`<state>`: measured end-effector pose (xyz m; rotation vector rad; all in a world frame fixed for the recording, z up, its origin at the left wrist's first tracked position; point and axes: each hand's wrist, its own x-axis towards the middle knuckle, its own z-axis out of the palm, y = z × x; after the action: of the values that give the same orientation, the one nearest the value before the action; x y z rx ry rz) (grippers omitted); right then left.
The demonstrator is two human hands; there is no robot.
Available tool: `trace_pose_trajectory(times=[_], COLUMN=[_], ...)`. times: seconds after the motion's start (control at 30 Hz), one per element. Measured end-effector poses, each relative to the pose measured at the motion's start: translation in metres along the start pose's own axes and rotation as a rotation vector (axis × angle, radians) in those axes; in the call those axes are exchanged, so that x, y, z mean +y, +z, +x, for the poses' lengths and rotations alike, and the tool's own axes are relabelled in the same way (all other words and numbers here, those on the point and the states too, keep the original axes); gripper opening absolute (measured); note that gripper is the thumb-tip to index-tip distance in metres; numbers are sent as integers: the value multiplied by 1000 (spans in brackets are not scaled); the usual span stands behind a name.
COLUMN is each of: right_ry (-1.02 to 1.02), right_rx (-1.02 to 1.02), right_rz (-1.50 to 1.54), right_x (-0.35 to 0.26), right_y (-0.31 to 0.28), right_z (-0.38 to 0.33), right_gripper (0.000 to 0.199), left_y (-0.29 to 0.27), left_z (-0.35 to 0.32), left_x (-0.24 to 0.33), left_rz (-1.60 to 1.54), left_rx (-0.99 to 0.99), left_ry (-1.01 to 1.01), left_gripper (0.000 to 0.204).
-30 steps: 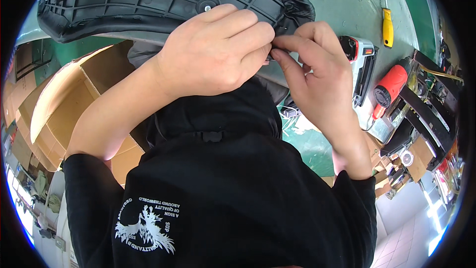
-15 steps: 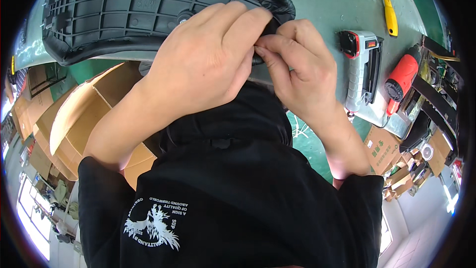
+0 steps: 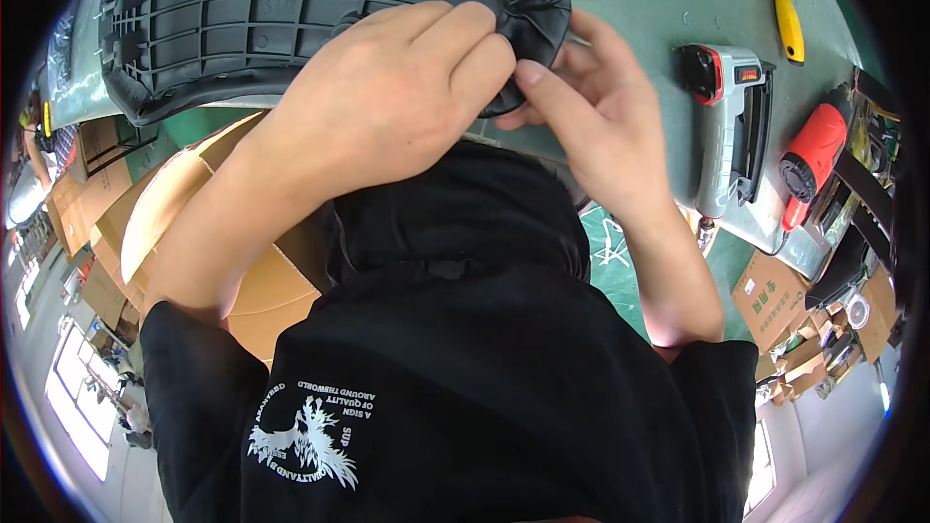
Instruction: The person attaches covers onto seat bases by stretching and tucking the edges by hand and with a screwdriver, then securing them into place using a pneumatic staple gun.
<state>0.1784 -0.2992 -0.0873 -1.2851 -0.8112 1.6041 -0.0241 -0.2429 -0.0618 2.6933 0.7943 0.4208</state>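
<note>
Item: black ribbed plastic seat base [image 3: 291,15], underside up, lying on the green tabletop [image 3: 639,0] at its near edge, its narrow end overhanging toward the person.

Left hand [image 3: 387,97]: closed over the narrow end, fingers curled onto the black cover folded around the rim.

Right hand [image 3: 591,126]: pinching the same rim from the other side, thumb pressed against the cover edge, touching the left fingertips.

Right of the hands, apart from them: grey staple gun [image 3: 731,126] lying flat; beyond it a red tool [image 3: 814,160] at the tabletop's right edge; a yellow-handled tool [image 3: 787,24] farther back. Bare green surface lies between the seat base and the staple gun.

Below the tabletop edge, left: open cardboard boxes [image 3: 184,232] on the floor, close under the left forearm.
</note>
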Motion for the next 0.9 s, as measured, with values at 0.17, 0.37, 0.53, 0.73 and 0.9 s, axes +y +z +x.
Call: trace_pose_trajectory(times=[0.17,0.37,0.53,0.73,0.9], right_ry=[27,79,95,164,190], right_rx=[-121,-204,36,56,-15], right_rz=[-119,-22,-277,-346,-338], right_x=[2,1,-1,-18,-29], right_y=[1,0,21,17,20], right_z=[7,13,16,28,31], right_gripper=[37,27,15,19,21], left_y=[4,2,-1,-16,11], left_z=[0,4,4,18,32], left_x=[-10,-9,-11,-10,-43], left_rz=[35,1,-50,-138,-329], left_rx=[-42,-24,-57,-74,463], left_ry=[-13,-21,-11,-49,604], left_gripper=[23,24,25,12,8])
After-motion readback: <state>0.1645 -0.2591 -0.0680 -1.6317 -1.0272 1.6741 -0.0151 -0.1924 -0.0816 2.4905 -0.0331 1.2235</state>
